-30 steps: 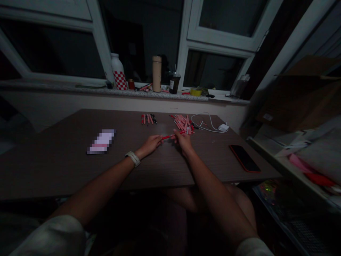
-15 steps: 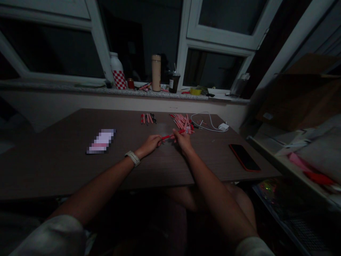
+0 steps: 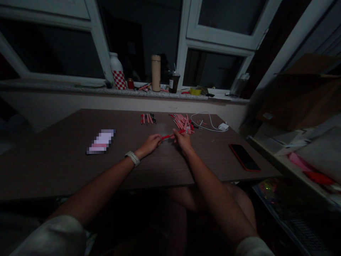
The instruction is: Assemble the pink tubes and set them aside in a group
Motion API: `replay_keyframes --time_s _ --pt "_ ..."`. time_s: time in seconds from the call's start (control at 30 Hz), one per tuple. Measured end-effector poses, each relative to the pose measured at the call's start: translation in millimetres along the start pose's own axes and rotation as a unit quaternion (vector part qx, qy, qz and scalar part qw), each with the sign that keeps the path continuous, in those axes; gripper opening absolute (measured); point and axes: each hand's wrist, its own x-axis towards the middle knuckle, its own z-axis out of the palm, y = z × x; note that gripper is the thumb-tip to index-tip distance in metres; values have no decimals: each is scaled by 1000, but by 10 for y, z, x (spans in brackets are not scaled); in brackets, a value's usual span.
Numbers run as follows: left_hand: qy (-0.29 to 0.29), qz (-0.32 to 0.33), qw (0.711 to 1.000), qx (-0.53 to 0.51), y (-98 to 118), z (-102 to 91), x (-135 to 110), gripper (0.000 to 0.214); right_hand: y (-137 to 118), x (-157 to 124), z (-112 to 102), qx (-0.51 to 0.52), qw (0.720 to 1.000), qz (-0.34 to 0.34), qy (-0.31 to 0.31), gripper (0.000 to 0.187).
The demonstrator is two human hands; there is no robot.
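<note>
Fingers: both hands are closed on one slim red pen (image 3: 170, 136). The left hand (image 3: 149, 145) has its fingers (image 3: 159, 141) curled around one end, and the right hand (image 3: 183, 141) pinches the other end with its fingertips (image 3: 177, 133). Pretty narrow grip on both sides.

Desk: big dark wood-grain desk (image 3: 66, 167) with the pen and both hands over its middle. Forearms block part of the near side.

Window: white window frame (image 3: 183, 46) right behind the desk, dark glass.

Right side: cardboard box (image 3: 306, 94) up high, with a shelf (image 3: 277, 149) of papers and pink and red stuff below it.

Sill: stone window sill (image 3: 80, 89) holding a white bottle with red checks (image 3: 117, 73), a tan flask (image 3: 156, 73), a dark cup with a straw (image 3: 174, 82) and a yellow tape roll (image 3: 195, 91).

Near the hands: loose pile of pink and red pens (image 3: 181, 122) just past the right hand, plus a smaller row of pens (image 3: 147, 118) to its left.

Also on the desk: phone in a red case (image 3: 244, 157), white charger (image 3: 223, 127) with its cable (image 3: 202, 119) beside the pile, and a pixelated packet (image 3: 101, 141), too blurred to read.

Wrist: pale watch (image 3: 132, 158) on the left arm.
</note>
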Motion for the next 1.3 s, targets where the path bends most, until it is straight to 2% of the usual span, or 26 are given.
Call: replay_keyframes --time_s 0.17,0.33,0.53,0.63,0.77,0.9,1.03,1.13,1.3 --pt "-1 0 999 -34 -44 8 35 26 -11 -8 -8 -17 1000 -13 -13 50" --pt "2 -36 994 -99 8 22 16 21 -28 -26 -5 -12 999 -27 -22 50" --pt "13 -51 994 -100 27 13 -1 33 17 -11 -1 4 998 -45 -40 49" --pt "15 -37 996 -86 1 8 4 40 15 -5 2 26 998 -38 -41 48" --pt "10 -19 994 -109 -16 6 13 31 -5 -6 -5 24 999 -21 -37 49" --pt "3 -30 990 -135 -21 5 22 29 -10 -6 -5 34 998 -21 -39 49" --pt "25 -37 992 -119 -69 5 47 38 4 2 6 53 998 -22 -37 48" --pt "32 -13 995 -90 -118 -2 75 43 24 19 8 49 998 -27 -30 47" --pt "73 32 995 -68 -125 -28 92 35 77 65 -4 45 998 -28 -14 47"
